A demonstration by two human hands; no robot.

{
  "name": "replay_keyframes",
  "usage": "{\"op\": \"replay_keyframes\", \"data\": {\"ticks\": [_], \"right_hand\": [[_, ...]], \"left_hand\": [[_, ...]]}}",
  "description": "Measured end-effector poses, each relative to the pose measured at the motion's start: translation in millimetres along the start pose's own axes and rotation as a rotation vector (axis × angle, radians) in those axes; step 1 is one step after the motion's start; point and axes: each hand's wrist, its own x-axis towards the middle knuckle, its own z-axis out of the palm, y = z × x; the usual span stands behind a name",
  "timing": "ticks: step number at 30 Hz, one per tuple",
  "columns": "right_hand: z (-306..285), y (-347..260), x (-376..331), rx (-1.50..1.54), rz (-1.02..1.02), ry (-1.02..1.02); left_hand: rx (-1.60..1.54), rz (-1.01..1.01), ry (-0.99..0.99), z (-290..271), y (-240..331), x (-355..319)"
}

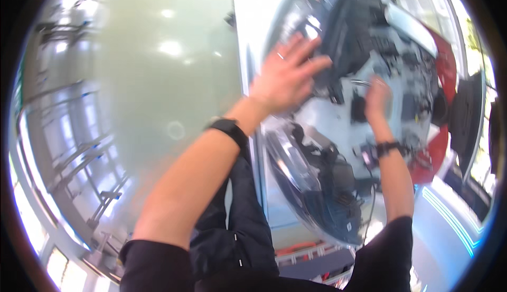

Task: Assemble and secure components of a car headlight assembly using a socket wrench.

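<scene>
My left hand (285,78), fingers spread, lies over the near edge of a large headlight assembly (338,17) with a clear lens and black housing. Whether the palm presses on it I cannot tell. Farther right, my right hand (378,102) is closed and smeared by motion over the pale middle area among dark parts. A short shiny metal rod (360,82) shows beside its fingers; what the hand grips is mostly hidden. Closer to me is a second headlight (303,168) with a clear curved lens.
Dark parts and a cable (374,202) surround the headlights. Red panels (446,65) stand at the right, near a dark upright panel (467,123). Pale glossy floor (169,81) spreads on the left, with metal stands (108,194) beyond. A tray of small items (317,255) is below.
</scene>
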Motion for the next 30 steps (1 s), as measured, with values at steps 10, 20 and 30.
{"op": "replay_keyframes", "data": {"ticks": [10,20,30], "right_hand": [[-202,-90,-48,0.266,0.507,0.172],[-82,-454,-159,-0.04,-0.161,-0.805],[42,-710,-123,0.004,0.242,-0.966]], "left_hand": [[-0.174,-1.037,-0.368,-215,69,-243],[0.599,-1.616,0.211,-585,-40,-539],[0.957,-1.249,0.364,-844,-304,-541]]}}
